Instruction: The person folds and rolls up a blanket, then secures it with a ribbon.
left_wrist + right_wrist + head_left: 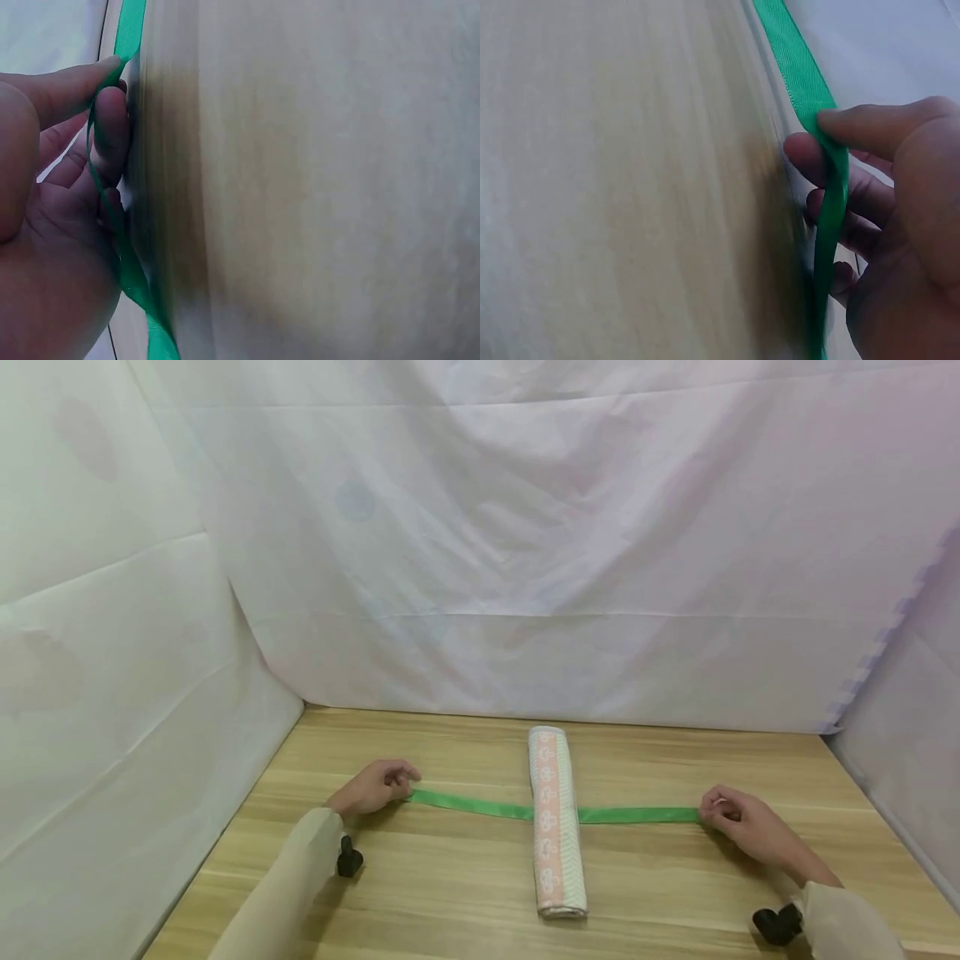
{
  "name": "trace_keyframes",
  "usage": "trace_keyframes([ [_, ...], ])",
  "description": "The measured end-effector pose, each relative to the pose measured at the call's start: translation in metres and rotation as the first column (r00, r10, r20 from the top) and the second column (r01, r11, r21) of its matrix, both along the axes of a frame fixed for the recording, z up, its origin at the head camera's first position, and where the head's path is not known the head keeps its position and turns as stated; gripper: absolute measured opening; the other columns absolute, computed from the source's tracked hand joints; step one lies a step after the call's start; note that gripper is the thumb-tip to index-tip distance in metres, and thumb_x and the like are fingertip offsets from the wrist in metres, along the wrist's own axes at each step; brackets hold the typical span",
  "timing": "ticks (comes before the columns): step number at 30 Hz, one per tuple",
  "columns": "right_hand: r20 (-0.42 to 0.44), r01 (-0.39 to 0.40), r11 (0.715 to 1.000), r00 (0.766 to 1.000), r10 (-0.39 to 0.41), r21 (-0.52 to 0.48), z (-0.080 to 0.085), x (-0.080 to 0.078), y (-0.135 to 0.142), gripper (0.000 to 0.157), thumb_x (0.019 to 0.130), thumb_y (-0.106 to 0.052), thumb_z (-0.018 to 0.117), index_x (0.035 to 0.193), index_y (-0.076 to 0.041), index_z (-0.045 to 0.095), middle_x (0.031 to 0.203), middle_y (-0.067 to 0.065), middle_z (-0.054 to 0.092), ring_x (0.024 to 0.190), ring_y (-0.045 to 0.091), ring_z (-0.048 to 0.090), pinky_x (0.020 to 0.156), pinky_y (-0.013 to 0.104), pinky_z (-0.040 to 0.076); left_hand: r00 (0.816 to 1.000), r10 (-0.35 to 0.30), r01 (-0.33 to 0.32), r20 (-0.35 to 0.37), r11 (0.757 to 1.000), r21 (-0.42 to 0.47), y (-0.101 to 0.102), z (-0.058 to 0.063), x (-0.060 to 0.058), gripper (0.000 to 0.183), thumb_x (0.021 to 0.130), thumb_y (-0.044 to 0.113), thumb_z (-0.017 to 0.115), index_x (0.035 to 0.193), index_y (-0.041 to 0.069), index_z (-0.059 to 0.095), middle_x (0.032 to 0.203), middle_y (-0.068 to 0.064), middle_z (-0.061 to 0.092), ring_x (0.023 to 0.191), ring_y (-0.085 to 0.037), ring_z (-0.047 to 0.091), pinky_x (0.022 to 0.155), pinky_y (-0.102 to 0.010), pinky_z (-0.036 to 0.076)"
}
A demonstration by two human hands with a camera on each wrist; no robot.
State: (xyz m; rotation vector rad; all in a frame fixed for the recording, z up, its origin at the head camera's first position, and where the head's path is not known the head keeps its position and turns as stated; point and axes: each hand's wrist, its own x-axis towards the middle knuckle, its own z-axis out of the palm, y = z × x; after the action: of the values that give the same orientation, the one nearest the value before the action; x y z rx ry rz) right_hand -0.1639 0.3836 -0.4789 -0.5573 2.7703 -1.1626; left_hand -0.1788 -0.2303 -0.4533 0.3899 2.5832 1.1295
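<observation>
A green ribbon (472, 805) stretches across the table in the head view, passing under a rolled towel (557, 827) with pink and white pattern. My left hand (375, 786) pinches the ribbon between thumb and finger to the left of the towel. In the left wrist view a loose tail of ribbon (133, 277) hangs past the palm. On the other side, my right hand (742, 821) pinches the ribbon too, and its tail (829, 240) runs down along the fingers in the right wrist view. Both hands are low over the table, well apart from the towel.
The wooden table (442, 893) ends at a white cloth backdrop (525, 568) behind and at hanging cloth on both sides. Black wrist mounts (348, 857) sit at the cuffs of the light sleeves (300, 868).
</observation>
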Motion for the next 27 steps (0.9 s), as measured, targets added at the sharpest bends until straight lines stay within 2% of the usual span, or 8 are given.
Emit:
trace_keyframes([
  [4, -0.008, -0.012, 0.997, 1.0, 0.012, -0.072, 0.002, 0.0, 0.004, 0.013, 0.099, -0.007, 0.058, 0.111, -0.002, 0.059, 0.086, 0.0, 0.069, 0.077, 0.004, 0.063, 0.066, 0.023, 0.049, 1.0, 0.016, -0.016, -0.004, 1.0, -0.006, 0.0, -0.002, -0.001, 0.02, 0.097, 0.013, 0.063, 0.117, 0.008, 0.067, 0.098, -0.003, 0.062, 0.087, -0.017, 0.054, 0.078, -0.031, 0.047],
  [8, 0.023, -0.017, 0.983, 0.999, 0.022, -0.182, 0.01, -0.001, 0.005, 0.024, 0.102, -0.008, 0.054, 0.123, 0.004, 0.052, 0.084, 0.007, 0.067, 0.073, 0.013, 0.06, 0.061, 0.027, 0.048, 1.0, 0.02, -0.02, 0.0, 1.0, 0.0, 0.0, -0.003, -0.001, 0.022, 0.098, 0.016, 0.063, 0.118, 0.008, 0.067, 0.097, -0.003, 0.061, 0.087, -0.018, 0.053, 0.078, -0.032, 0.046],
  [13, 0.057, -0.034, 0.951, 0.997, 0.054, -0.307, 0.028, -0.001, -0.004, 0.026, 0.104, -0.011, 0.05, 0.127, 0.002, 0.049, 0.086, 0.014, 0.064, 0.07, 0.022, 0.056, 0.058, 0.035, 0.045, 0.998, 0.055, -0.055, 0.032, 0.998, 0.003, 0.001, -0.002, -0.002, 0.022, 0.098, 0.016, 0.063, 0.118, 0.009, 0.067, 0.097, -0.003, 0.06, 0.088, -0.018, 0.053, 0.081, -0.035, 0.045],
  [18, 0.045, -0.062, 0.937, 0.996, 0.083, -0.343, 0.048, -0.001, -0.016, 0.026, 0.105, -0.01, 0.049, 0.129, -0.004, 0.051, 0.086, 0.005, 0.063, 0.067, 0.021, 0.05, 0.058, 0.036, 0.043, 0.993, 0.091, -0.093, 0.078, 0.996, 0.015, 0.0, -0.002, -0.003, 0.027, 0.097, 0.016, 0.064, 0.123, 0.011, 0.064, 0.1, -0.003, 0.061, 0.092, -0.018, 0.055, 0.086, -0.037, 0.046],
  [22, 0.026, -0.083, 0.931, 0.995, 0.098, -0.355, 0.065, -0.001, -0.028, 0.028, 0.104, -0.009, 0.051, 0.13, -0.002, 0.05, 0.086, -0.003, 0.06, 0.067, 0.021, 0.045, 0.058, 0.034, 0.041, 0.993, 0.091, -0.092, 0.081, 0.996, 0.006, 0.0, -0.001, -0.003, 0.029, 0.097, 0.018, 0.064, 0.125, 0.01, 0.063, 0.101, -0.003, 0.062, 0.093, -0.017, 0.055, 0.087, -0.037, 0.046],
  [27, -0.007, -0.127, 0.914, 0.991, 0.135, -0.386, 0.086, -0.001, -0.048, 0.028, 0.102, -0.006, 0.052, 0.129, -0.002, 0.051, 0.085, -0.005, 0.06, 0.068, 0.021, 0.045, 0.058, 0.033, 0.041, 0.993, 0.094, -0.094, 0.078, 0.996, -0.004, 0.002, 0.001, -0.003, 0.028, 0.097, 0.017, 0.064, 0.125, 0.011, 0.064, 0.099, -0.003, 0.062, 0.091, -0.017, 0.055, 0.086, -0.038, 0.045],
])
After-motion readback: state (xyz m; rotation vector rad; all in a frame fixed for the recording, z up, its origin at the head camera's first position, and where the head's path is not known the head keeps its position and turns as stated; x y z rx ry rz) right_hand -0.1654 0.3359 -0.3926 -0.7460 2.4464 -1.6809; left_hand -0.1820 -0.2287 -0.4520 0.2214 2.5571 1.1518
